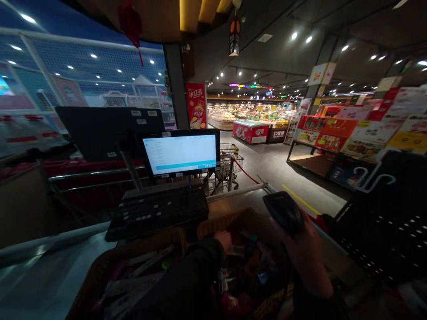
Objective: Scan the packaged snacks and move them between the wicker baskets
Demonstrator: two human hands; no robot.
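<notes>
I am at a checkout counter. My right hand (pixel 305 249) is closed round a black handheld barcode scanner (pixel 283 211), held up above a woven basket (pixel 230 221) full of small packaged goods. My left hand (pixel 223 240), in a dark sleeve, reaches down into that basket among the packets; its fingers are mostly hidden, so whether it grips anything is unclear. A second basket (pixel 110 262) with long thin packets sits to the left.
A lit till screen (pixel 182 153) and a black keyboard (pixel 158 209) stand just behind the baskets. A dark perforated rack (pixel 387 222) with hooks stands at the right. Shopping trolleys (pixel 230 166) and red display stands (pixel 336 133) fill the shop floor beyond.
</notes>
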